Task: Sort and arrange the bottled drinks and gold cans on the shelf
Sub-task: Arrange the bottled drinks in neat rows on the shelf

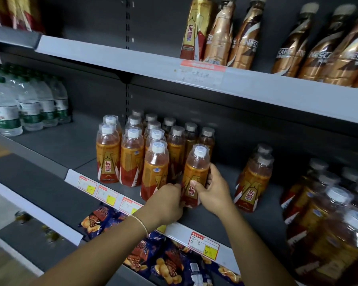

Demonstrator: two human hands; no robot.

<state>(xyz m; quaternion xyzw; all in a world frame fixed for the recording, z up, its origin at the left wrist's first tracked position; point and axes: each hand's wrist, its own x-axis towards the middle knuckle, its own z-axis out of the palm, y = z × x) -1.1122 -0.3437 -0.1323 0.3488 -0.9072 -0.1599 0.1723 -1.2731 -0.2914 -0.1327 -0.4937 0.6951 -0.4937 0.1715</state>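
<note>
An orange-labelled drink bottle (195, 172) with a white cap stands upright near the front of the middle shelf (70, 149). My right hand (214, 191) grips its lower right side, thumb across the label. My left hand (166, 203) touches its lower left side, fingers against the label base. To its left stand several matching bottles (132, 155) in rows. Two more bottles of the same kind (254, 178) stand apart on the right.
Several larger bottles (329, 219) crowd the shelf's right end. Water bottles (25, 106) fill the far left. The upper shelf carries a tall gold bottle (195, 32) and brown coffee bottles (318, 48). Snack bags (170, 256) lie on the shelf below.
</note>
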